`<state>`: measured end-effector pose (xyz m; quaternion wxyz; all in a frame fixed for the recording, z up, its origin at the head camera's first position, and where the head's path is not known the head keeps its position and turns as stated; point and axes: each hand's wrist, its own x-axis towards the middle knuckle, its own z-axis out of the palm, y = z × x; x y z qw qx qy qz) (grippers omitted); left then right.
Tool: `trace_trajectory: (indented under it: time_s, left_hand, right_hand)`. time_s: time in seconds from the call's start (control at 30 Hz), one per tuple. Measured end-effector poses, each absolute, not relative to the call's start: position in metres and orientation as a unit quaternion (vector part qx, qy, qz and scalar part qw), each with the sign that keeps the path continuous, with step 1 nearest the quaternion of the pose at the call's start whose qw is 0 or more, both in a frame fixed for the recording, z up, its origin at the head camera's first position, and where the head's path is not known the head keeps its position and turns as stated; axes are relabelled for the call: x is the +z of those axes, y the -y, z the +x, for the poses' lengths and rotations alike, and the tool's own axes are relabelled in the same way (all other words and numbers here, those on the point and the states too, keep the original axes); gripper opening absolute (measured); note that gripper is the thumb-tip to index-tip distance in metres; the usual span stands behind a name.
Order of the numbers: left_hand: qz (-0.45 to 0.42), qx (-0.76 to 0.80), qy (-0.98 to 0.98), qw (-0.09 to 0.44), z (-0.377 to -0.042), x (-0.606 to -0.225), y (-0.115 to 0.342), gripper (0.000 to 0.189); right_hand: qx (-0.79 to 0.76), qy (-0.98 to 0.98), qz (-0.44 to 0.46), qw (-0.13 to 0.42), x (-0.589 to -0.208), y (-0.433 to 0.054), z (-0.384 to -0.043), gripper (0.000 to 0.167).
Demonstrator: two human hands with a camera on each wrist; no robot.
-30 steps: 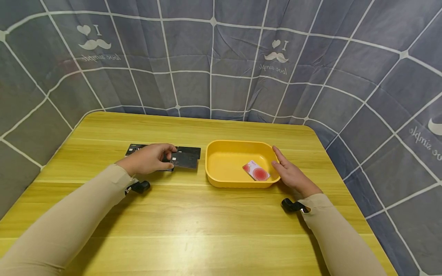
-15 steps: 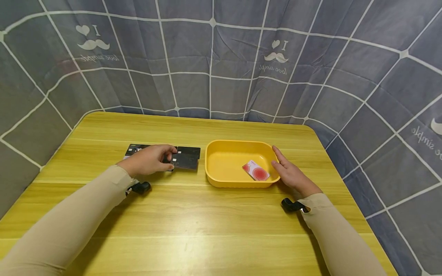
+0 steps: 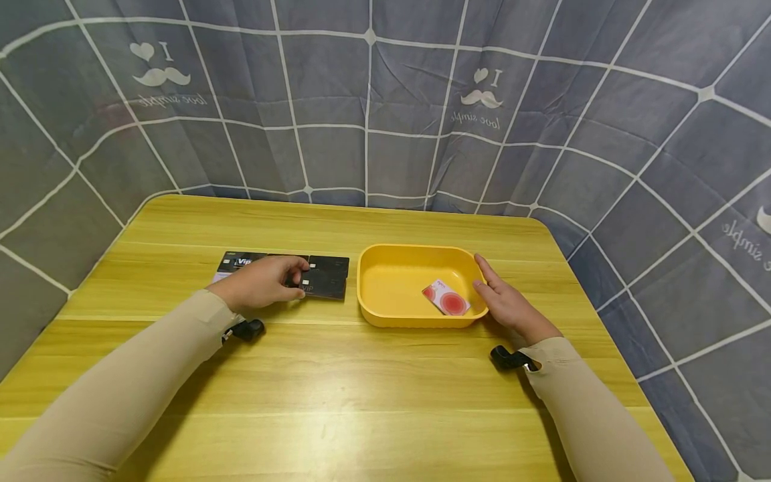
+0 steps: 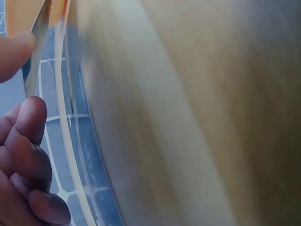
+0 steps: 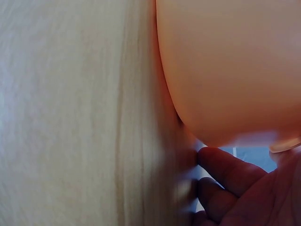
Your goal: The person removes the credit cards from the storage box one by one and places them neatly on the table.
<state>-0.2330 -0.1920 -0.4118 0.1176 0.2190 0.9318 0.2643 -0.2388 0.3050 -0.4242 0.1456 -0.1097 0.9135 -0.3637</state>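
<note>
In the head view my left hand [image 3: 262, 281] pinches the left end of a black VIP card [image 3: 325, 284] between thumb and fingers. The card overlaps another black card [image 3: 334, 262]. More cards lie partly hidden under this hand, among them a black card lettered "Vip" [image 3: 237, 258]. To the right, my right hand [image 3: 512, 304] rests with extended fingers against the right side of a yellow plastic bin [image 3: 385, 314]. Inside the bin lies a white card with red circles [image 3: 447, 298]. The left wrist view shows the pinched card's edge near the thumb [image 4: 14, 56].
A wooden table [image 3: 337, 395] with pale yellow grain carries everything. Behind and at the sides hangs a grey checked curtain [image 3: 337, 100]. Black wrist cameras sit at both cuffs, the left camera [image 3: 245, 329] close to the tabletop.
My left hand has shifted slightly right and the VIP card lies a little lower over its neighbour. More of the "Vip" card at the left shows. My right hand and the bin stay put.
</note>
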Motion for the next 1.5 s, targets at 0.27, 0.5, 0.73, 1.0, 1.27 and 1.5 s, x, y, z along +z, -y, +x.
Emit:
trace_trajectory:
  time_s: [0.27,0.5,0.73,1.0,1.27,1.5]
  left_hand:
    - [0.214,0.262,-0.931,0.139,-0.2326,-0.413,0.1904,0.05]
    - [0.207,0.255,-0.932,0.152,-0.2339,-0.4122,0.1893,0.052]
    - [0.202,0.241,-0.937,0.152,-0.2358,-0.4117,0.1861,0.053]
    - [0.19,0.232,-0.941,0.159,-0.2382,-0.4134,0.185,0.054]
    - [0.191,0.224,-0.944,0.152,-0.2395,-0.4145,0.1857,0.054]
    - [0.191,0.219,-0.945,0.151,-0.2407,-0.4149,0.1851,0.052]
  right_hand:
    - [-0.363,-0.914,-0.114,0.143,-0.4243,-0.3043,-0.2384,0.068]
    - [-0.363,-0.914,-0.107,0.147,-0.4244,-0.3041,-0.2382,0.068]
    - [-0.364,-0.914,-0.103,0.15,-0.4248,-0.3045,-0.2376,0.068]
    - [-0.36,-0.915,-0.11,0.145,-0.4241,-0.3038,-0.237,0.068]
    - [-0.354,-0.918,-0.109,0.145,-0.4235,-0.3037,-0.2371,0.068]
    - [-0.35,-0.919,-0.103,0.147,-0.4229,-0.3035,-0.2376,0.067]
